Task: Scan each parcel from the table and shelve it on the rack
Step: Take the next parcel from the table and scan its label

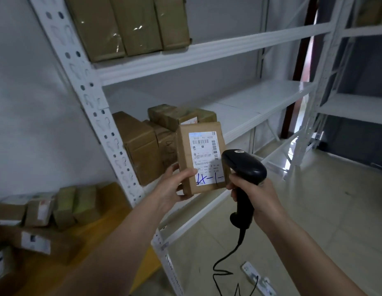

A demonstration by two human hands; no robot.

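Currently, in the head view, a brown parcel (200,157) is held upright by the left hand (175,186), thumb pressed on its labelled front and fingers wrapped behind, in front of the white rack (207,50). A black scanner (243,169) is gripped by the right hand (256,195), fingers closed round its handle, its head just beside the label. More parcels (141,146) are seen on the rack's shelves, and others (47,208) lie on the yellow table (113,212) at lower left.

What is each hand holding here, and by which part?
The left hand grips the parcel at its lower left edge. The right hand holds the black scanner by its handle.
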